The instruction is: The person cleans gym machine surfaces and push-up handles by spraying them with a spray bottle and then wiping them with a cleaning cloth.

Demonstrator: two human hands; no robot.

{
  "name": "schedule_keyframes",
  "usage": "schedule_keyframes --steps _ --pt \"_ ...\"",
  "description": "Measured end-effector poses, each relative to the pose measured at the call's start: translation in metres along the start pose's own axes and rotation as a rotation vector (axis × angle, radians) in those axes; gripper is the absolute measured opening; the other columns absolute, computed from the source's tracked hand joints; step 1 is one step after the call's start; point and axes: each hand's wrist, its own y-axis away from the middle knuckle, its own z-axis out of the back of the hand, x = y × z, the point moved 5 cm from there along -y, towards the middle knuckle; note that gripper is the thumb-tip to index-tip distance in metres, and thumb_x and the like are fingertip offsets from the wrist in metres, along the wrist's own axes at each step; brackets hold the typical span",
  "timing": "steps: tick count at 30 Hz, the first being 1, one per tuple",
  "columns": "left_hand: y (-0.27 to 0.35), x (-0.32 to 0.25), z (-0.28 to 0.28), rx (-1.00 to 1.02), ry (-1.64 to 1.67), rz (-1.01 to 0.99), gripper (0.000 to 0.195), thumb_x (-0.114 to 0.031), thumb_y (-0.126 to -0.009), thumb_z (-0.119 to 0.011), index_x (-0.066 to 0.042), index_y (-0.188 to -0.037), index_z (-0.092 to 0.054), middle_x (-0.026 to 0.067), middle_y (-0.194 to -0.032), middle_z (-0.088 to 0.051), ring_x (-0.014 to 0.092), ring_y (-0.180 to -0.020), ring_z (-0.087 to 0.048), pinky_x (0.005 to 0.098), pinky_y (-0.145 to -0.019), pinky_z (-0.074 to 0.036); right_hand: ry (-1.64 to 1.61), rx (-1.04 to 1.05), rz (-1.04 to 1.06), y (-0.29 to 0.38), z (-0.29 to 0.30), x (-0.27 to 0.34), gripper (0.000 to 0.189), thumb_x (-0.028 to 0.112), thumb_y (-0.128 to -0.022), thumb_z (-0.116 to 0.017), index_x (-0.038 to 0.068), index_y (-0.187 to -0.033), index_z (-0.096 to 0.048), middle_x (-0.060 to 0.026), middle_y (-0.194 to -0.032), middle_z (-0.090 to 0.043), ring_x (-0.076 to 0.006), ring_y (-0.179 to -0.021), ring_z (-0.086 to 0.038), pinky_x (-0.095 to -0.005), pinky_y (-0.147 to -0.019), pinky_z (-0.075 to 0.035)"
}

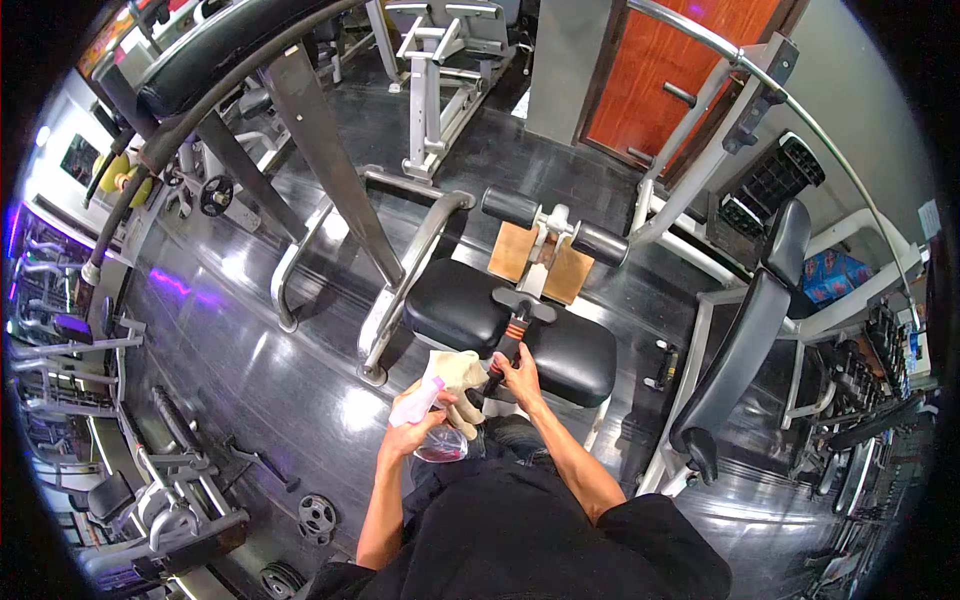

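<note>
My left hand (412,424) grips a clear spray bottle (442,446) with a pink trigger head (421,397); a little reddish liquid shows low in it. A cream cloth (454,375) hangs at the same hand's fingers, bunched toward the right. My right hand (519,379) is closed around a black handle with orange rings (511,341), apparently a push-up bar. Its dark grey foot (525,304) is over the black padded bench seat (465,304), in front of me. Whether the foot touches the pad I cannot tell. The handle's near end lies close to the cloth.
Roller pads (600,241) rise beyond the seat, above a wooden board (510,251). A similar small bar (664,366) lies on the dark floor to the right. An upright bench (739,352) stands right, a steel-framed machine (334,157) left. Weight plates (316,517) rest lower left.
</note>
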Motion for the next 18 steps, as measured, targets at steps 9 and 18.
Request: schedule_keyframes --steps 9,18 --pt "-0.002 -0.008 -0.007 0.010 0.020 -0.011 0.031 0.004 -0.071 -0.055 0.007 -0.101 -0.061 0.0143 -0.103 -0.060 0.021 -0.083 -0.064 0.0314 -0.067 -0.058 -0.013 -0.018 -0.032 0.005 0.001 0.027 0.042 0.022 -0.084 -0.068 0.002 -0.116 -0.050 -0.0075 -0.099 -0.061 -0.0150 -0.088 -0.056 -0.0290 -0.078 -0.046" --pt "-0.005 0.000 -0.002 -0.006 0.036 0.004 0.033 0.006 -0.070 -0.055 0.007 -0.103 -0.060 0.0143 -0.104 -0.060 0.022 -0.083 -0.064 0.0315 -0.066 -0.058 -0.032 -0.027 -0.077 0.009 0.004 0.034 0.039 0.024 -0.084 -0.068 0.002 -0.112 -0.052 -0.0073 -0.092 -0.062 -0.0134 -0.081 -0.058 -0.0294 -0.072 -0.048"
